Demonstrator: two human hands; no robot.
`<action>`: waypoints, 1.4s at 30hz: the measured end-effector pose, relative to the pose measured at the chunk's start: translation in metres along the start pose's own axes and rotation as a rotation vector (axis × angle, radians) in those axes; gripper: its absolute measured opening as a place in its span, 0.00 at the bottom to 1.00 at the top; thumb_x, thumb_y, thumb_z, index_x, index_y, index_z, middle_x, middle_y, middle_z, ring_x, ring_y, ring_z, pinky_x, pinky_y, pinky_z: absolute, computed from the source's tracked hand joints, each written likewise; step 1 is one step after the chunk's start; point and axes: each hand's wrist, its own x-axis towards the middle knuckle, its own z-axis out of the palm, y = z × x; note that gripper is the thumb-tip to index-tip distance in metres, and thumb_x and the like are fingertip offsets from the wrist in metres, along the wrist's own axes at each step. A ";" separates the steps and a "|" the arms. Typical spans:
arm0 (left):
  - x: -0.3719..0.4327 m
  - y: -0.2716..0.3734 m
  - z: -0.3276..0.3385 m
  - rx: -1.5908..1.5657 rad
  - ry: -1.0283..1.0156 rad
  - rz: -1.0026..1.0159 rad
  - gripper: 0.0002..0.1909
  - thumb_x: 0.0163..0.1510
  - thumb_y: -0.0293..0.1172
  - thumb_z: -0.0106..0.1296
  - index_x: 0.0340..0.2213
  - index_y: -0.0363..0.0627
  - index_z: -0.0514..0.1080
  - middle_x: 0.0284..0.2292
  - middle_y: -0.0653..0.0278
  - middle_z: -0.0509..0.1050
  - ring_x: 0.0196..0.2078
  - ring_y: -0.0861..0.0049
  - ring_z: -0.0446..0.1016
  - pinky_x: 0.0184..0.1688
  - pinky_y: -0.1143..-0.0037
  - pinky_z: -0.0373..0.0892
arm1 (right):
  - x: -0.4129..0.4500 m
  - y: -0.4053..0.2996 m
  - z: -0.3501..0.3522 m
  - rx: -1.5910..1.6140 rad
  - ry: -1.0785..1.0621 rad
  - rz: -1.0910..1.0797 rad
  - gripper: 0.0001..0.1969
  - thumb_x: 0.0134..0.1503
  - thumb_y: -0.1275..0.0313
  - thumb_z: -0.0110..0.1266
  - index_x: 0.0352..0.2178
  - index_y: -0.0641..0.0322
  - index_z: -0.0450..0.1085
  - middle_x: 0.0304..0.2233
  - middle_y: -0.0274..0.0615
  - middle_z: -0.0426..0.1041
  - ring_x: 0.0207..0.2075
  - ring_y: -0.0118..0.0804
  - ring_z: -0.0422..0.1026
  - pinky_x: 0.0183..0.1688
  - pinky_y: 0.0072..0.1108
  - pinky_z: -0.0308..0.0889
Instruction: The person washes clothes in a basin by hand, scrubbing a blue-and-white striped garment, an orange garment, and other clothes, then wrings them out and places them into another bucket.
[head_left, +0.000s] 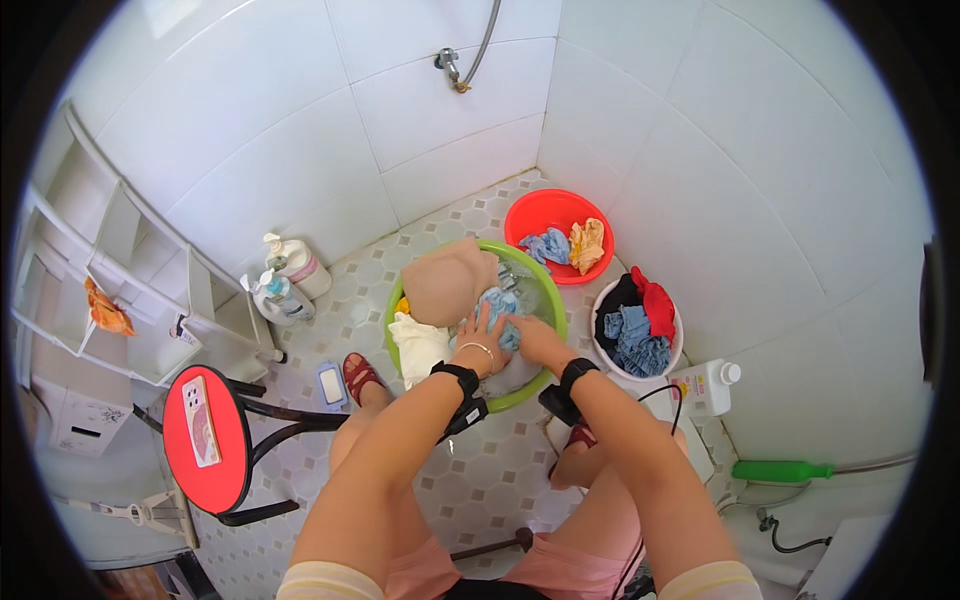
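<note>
A green plastic basin (556, 300) stands on the floor before me, holding soapy water and laundry. My left hand (482, 343) lies spread over a wet light-blue cloth (499, 306) in it. My right hand (540, 341) has its fingers curled and pinched at the right edge of that cloth. Left of the cloth, a beige garment (450, 281) bulges above the basin's rim. A white cloth (421, 349) hangs on the basin's left side, with a bit of yellow fabric (403, 305) beside it. Suds partly hide what lies underwater.
Behind stands a red basin (525, 204) with blue and peach cloths. At right are a white basin (597, 341) of dark, red and denim clothes and a white jug (705, 386). Pump bottles (289, 285), a soap box (331, 386) and a red stool (232, 420) bearing a phone (201, 420) are left.
</note>
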 end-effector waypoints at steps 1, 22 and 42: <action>0.004 0.002 0.001 0.001 0.000 0.005 0.43 0.46 0.52 0.45 0.57 0.57 0.36 0.58 0.51 0.28 0.60 0.53 0.35 0.58 0.63 0.42 | 0.003 0.005 0.004 -0.006 -0.020 0.000 0.23 0.44 0.78 0.45 0.46 0.57 0.60 0.38 0.59 0.65 0.39 0.56 0.66 0.42 0.34 0.63; 0.000 0.018 -0.057 -2.033 -0.117 -0.201 0.38 0.45 0.69 0.28 0.46 0.55 0.63 0.46 0.62 0.66 0.50 0.60 0.61 0.50 0.51 0.51 | 0.013 -0.064 -0.114 1.553 -0.004 0.325 0.12 0.44 0.76 0.39 0.33 0.60 0.64 0.28 0.39 0.67 0.30 0.34 0.69 0.35 0.23 0.68; 0.020 -0.003 -0.028 -2.478 -0.254 0.157 0.27 0.47 0.58 0.41 0.37 0.46 0.67 0.36 0.60 0.70 0.39 0.64 0.68 0.43 0.64 0.64 | 0.000 -0.127 -0.083 0.601 0.583 0.010 0.11 0.44 0.66 0.54 0.22 0.62 0.62 0.15 0.43 0.65 0.19 0.37 0.63 0.22 0.26 0.60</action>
